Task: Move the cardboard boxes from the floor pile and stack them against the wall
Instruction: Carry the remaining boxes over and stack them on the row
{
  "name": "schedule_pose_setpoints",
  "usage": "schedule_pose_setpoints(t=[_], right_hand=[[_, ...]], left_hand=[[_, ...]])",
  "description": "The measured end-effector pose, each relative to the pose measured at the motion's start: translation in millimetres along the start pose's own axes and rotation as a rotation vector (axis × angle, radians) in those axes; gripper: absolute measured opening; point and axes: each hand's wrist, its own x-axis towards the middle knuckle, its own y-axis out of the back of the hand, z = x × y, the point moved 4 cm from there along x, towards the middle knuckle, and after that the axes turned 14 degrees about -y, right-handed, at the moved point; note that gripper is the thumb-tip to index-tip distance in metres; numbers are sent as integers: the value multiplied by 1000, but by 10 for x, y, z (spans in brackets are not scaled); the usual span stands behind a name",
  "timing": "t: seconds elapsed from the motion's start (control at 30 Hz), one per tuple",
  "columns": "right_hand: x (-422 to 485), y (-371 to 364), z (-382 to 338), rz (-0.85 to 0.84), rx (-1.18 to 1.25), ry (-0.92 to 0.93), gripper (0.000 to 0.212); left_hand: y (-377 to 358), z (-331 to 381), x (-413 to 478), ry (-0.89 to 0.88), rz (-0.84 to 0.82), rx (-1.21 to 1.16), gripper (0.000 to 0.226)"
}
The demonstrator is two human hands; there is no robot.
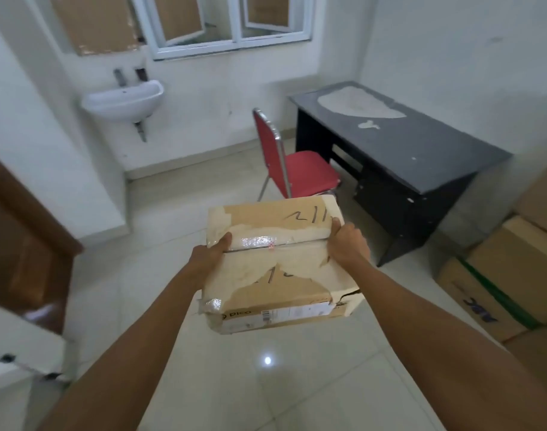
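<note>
- Mid-carry now: the worn, tape-patched brown cardboard box (275,265) is up off the pale tiled floor (266,384). It is held out in front at the centre of the view, touching nothing but the hands.
- The left hand (208,255) clamps its left edge and the right hand (348,244) its right edge, each thumb pressed on the lid. The fingers curl out of sight round the sides, so I cannot tell how far under they reach.
- My call: this is the transport step. The target looks like the stacked brown cardboard boxes (499,284) at the right, by the white wall (452,57).
- To do it well, turn right and hold the load level. The near right corner is split, so support from beneath would beat squeezing the sides.
- Pass clear of the red padded chair (300,172) and the black desk (406,144) ahead.
- Set it flat and square on the stack, edges lined up, pushed back toward the wall, before letting go.
</note>
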Motion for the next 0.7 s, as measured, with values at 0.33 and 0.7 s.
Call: schedule_pose_setpoints(t=[0.33, 0.7], right_hand=[[963, 1318, 1396, 166, 60, -222, 57], [1637, 2175, 2561, 319, 143, -514, 59]], left_hand=[[-2158, 736, 228, -150, -148, 138, 83], [-4104, 1405, 573, -224, -388, 233, 75]])
